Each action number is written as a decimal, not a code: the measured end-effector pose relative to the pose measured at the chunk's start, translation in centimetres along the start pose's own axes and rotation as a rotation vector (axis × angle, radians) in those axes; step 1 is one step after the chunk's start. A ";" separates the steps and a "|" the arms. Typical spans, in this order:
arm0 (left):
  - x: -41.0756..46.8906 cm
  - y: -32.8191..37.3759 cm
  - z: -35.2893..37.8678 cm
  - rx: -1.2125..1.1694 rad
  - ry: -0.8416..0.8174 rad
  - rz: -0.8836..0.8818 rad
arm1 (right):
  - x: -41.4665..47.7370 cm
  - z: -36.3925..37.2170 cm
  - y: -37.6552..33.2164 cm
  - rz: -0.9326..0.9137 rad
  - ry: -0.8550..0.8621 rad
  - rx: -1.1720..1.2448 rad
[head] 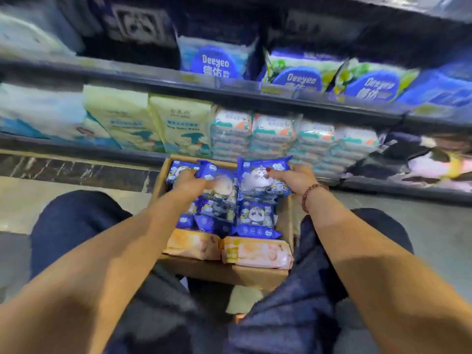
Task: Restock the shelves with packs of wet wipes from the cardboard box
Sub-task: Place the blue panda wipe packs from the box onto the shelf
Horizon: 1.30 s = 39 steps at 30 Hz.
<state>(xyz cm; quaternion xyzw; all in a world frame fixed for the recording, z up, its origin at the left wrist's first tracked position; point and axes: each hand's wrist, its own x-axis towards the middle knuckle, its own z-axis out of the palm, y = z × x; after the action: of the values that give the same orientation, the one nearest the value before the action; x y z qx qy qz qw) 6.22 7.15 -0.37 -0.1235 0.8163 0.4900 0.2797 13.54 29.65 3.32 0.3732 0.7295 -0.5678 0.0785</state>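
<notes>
Two grips over cardboard box: right grip pinches raised blue pack at box's 1 o'clock edge; left grip on packs at 11, blurred, hold unclear. Bottom shelf just beyond at 12.

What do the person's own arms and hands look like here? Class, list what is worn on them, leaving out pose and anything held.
No sleeves, gloves or watch are in view. The left hand wears nothing that shows, though it is blurred. The right hand has a red-painted thumbnail, and a bracelet of dark reddish-brown round beads circles its wrist.
</notes>
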 end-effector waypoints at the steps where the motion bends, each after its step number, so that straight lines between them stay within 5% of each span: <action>1: -0.8 1.0 -0.7 -0.059 -0.004 0.028 | -1.3 -0.6 -1.4 -0.050 0.010 0.008; 20: -19.1 17.3 -12.3 -0.510 -0.049 0.571 | -19.2 -10.9 -19.4 -0.688 0.073 0.227; 39: -19.3 40.5 -18.4 -0.595 0.038 0.919 | -15.9 -16.6 -41.5 -0.914 0.185 0.355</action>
<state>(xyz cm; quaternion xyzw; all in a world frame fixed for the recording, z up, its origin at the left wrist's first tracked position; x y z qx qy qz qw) -3.52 9.52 47.06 0.1632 0.6172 0.7693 -0.0251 3.60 33.93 49.51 0.0717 0.7146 -0.6240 -0.3081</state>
